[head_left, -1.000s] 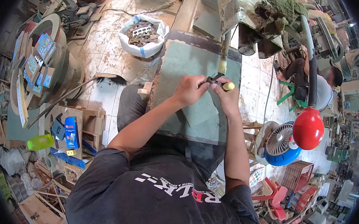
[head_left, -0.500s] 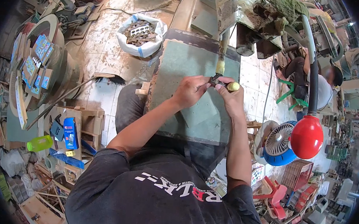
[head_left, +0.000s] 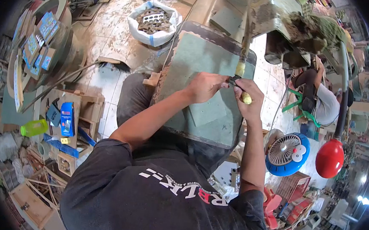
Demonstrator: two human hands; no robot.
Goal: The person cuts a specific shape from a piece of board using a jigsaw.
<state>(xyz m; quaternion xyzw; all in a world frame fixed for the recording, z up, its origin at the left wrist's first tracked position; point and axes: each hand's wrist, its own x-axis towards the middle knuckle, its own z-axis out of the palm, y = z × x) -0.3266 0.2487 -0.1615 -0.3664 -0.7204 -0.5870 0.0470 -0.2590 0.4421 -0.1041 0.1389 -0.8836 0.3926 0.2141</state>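
Observation:
Both hands meet over a worn green-topped work surface, pinching a small dark piece between them. My left hand grips its left side with thumb and fingers together. On the other side, my right hand has its fingers closed around the piece. A pale yellow rounded end shows against the right hand; I cannot tell what it belongs to. Just above the piece is the yellowish tip of a thin rod that comes down from a dusty machine.
A white sack of cut pieces stands on the tiled floor beyond. To the right are a blue fan, a red ball-shaped object on a pole and a seated person. A blue box and wooden frames lie left.
The view has shifted, so the surroundings sit differently in it. My hands stay close together at the rod's tip, with the dark piece turned slightly and the left fingers straighter.

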